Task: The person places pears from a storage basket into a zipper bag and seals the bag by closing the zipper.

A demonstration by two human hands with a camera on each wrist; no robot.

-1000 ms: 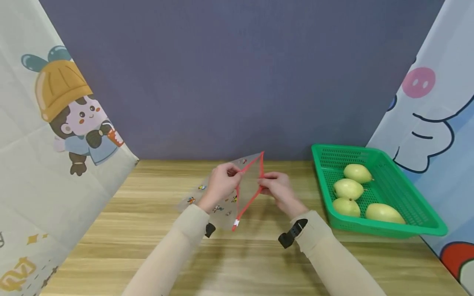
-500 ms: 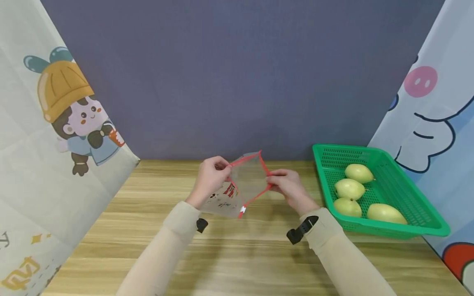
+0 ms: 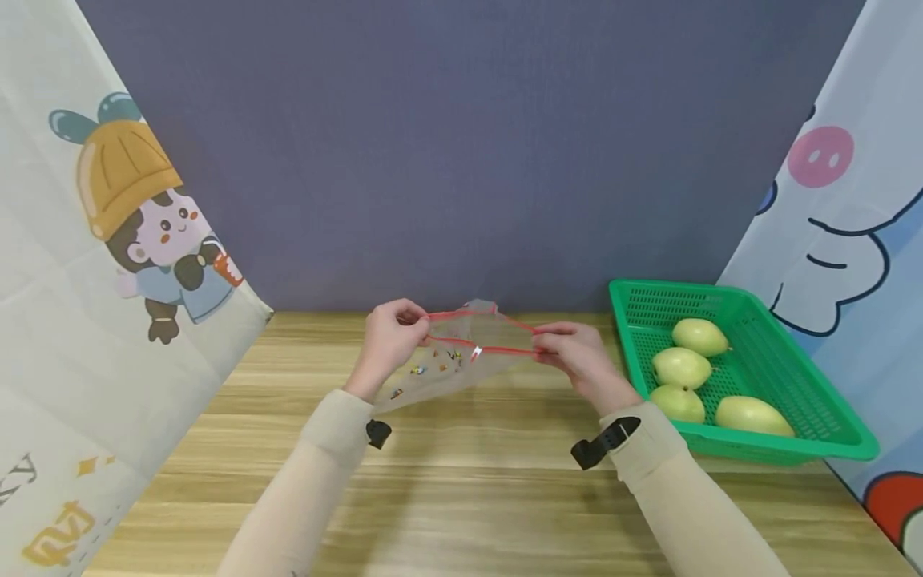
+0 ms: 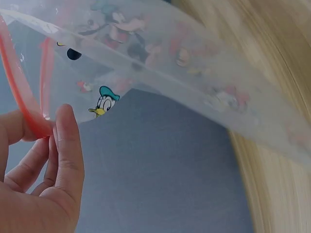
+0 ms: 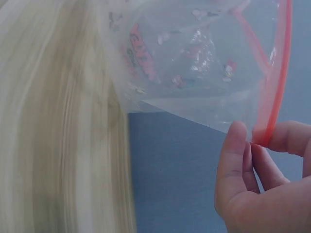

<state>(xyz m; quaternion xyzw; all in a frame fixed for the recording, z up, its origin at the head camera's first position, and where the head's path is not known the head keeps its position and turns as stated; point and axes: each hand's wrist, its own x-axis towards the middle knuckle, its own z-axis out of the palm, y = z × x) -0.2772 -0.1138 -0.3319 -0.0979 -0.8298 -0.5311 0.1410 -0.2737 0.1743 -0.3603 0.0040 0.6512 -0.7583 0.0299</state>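
Bag is left of the basket, held up between both hands, clear film with small cartoon prints and a red zip edge. Mouth is spread: near and far edges stand apart mid-span and converge at each hand. White slider sits on the near edge, left of the basket. Can't tell if the bag's bottom touches the table. Right hand, just left of the basket, pinches the edge, thumb and fingertips closed on it. Left hand, well left of the basket, pinches the opposite end the same way. Black straps on both wrists, beige sleeves behind them. Basket is green, slotted, standing on the wood-grain table. Four yellow-green fruits inside: three along its left side, one near its front wall. Grey-blue backdrop behind the basket; printed cloth to its right.
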